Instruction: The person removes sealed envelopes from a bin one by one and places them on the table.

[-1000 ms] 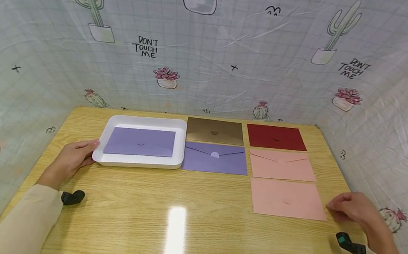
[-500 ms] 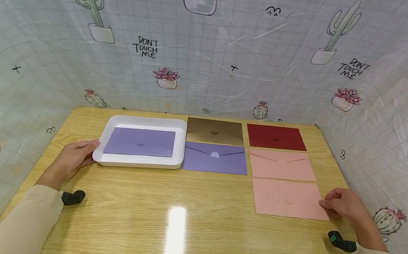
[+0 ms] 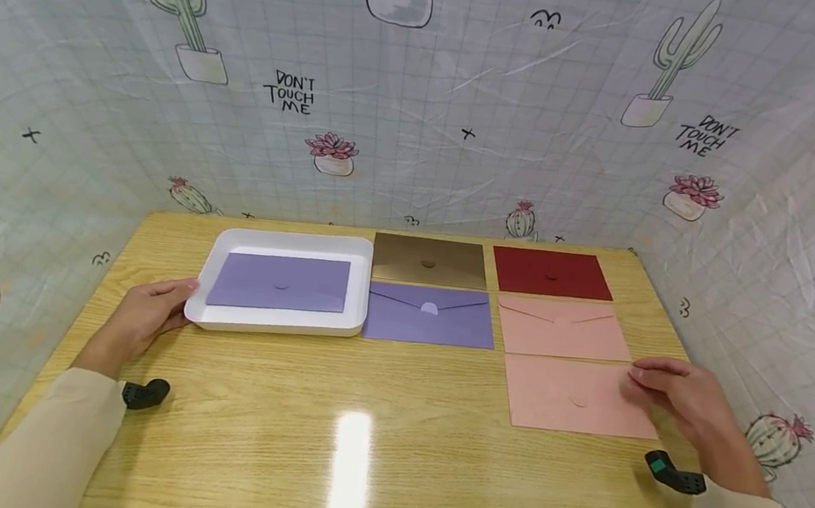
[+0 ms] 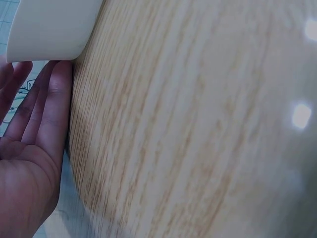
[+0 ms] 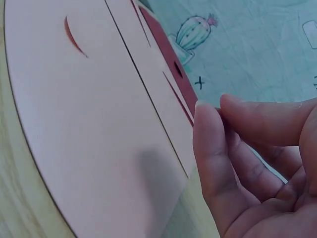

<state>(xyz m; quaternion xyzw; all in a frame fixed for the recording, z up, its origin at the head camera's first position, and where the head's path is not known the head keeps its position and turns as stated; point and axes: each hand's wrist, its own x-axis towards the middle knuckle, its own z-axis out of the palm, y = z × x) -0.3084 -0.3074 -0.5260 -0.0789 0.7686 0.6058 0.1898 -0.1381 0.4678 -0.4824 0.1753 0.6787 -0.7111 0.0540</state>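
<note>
At the left, my left hand (image 3: 144, 316) grips the near-left corner of a white tray (image 3: 358, 290), with the thumb at the rim and the fingers against its underside in the left wrist view. A purple envelope (image 3: 279, 281) lies flat inside the tray. My right hand (image 3: 692, 404) hovers over the right end of the front pink envelope (image 3: 557, 397). Its thumb and index tips are close together with nothing held, and its shadow falls on the paper in the right wrist view. Directly behind lies a second pink envelope (image 3: 564, 335), flap side up.
Right of the tray lies another purple envelope (image 3: 430, 324), with a brown envelope (image 3: 429, 261) behind it. A dark red envelope (image 3: 552, 272) sits at the back right. A printed cactus curtain (image 3: 427, 80) surrounds the wooden table (image 3: 243, 436).
My right hand has come in from the right and then moved back along the front pink envelope. That envelope has shifted slightly right. The left hand and tray have stayed put.
</note>
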